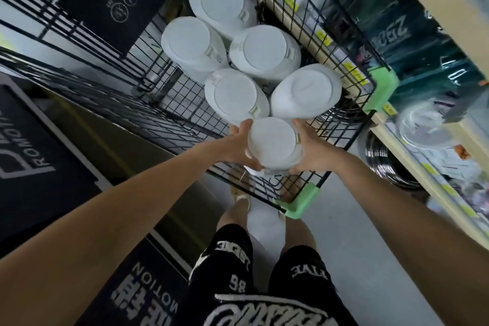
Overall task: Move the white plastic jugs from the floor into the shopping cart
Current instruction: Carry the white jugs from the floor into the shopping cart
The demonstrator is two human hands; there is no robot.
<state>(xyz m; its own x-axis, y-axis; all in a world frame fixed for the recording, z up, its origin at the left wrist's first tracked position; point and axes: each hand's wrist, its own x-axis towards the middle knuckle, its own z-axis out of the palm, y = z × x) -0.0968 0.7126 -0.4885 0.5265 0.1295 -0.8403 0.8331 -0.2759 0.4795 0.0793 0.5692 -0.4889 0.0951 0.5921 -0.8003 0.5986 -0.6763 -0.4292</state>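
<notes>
Jug (274,144) in both hands — wire cart (341,140), floor (352,219)

One head-worn wide-angle view looks steeply down, close over the shopping cart (352,103) at frame centre.

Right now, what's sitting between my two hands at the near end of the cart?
In the head view, a white jug sits between the left hand and right hand, both pressed against its sides above the cart; nothing else lies between them.

White jugs (275,143), black wire cart (341,42) with green corners (296,205), black white-lettered shorts (262,286).
</notes>
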